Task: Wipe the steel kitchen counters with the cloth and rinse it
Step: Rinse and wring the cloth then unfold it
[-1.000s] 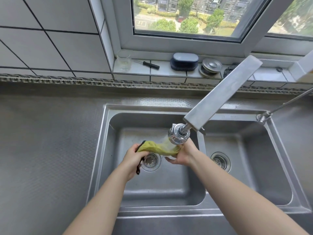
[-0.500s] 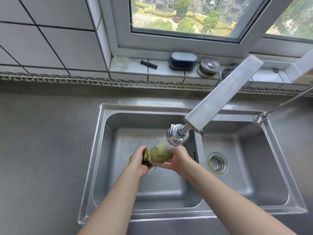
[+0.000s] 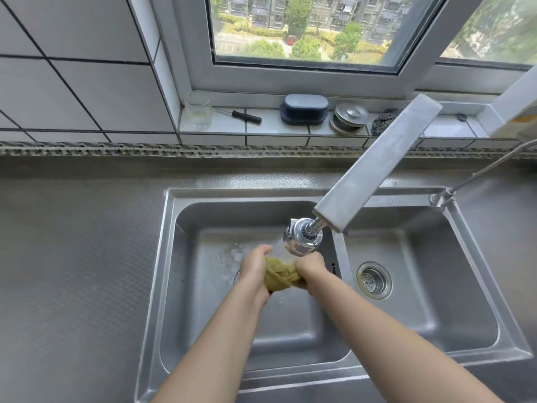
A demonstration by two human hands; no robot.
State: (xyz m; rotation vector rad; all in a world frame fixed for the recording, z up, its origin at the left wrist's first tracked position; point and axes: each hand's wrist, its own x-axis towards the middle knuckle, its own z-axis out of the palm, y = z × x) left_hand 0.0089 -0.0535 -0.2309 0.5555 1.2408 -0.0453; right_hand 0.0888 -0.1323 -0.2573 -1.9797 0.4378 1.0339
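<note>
A yellow-green cloth (image 3: pixel 280 275) is bunched into a wad over the left basin of the steel double sink (image 3: pixel 180 286). My left hand (image 3: pixel 254 266) grips its left side and my right hand (image 3: pixel 311 267) grips its right side, the two hands close together. The chrome spray head (image 3: pixel 302 237) of the tap hangs just above the cloth, and water runs from it onto the wad. The left basin's drain is mostly hidden behind my hands. The steel counter (image 3: pixel 72 257) stretches away to the left of the sink.
The flat tap arm (image 3: pixel 377 164) slants across from the upper right. The right basin shows its strainer (image 3: pixel 374 280). On the tiled sill stand a glass (image 3: pixel 198 109), a dark-handled tool (image 3: pixel 247 116), a blue brush (image 3: pixel 303 109), sink plugs (image 3: pixel 350 117) and a steel scourer (image 3: pixel 383 121).
The cloth was stretched out between my hands; both hands have come together and bunched it into a tight wad under the running water. The view has shifted slightly.
</note>
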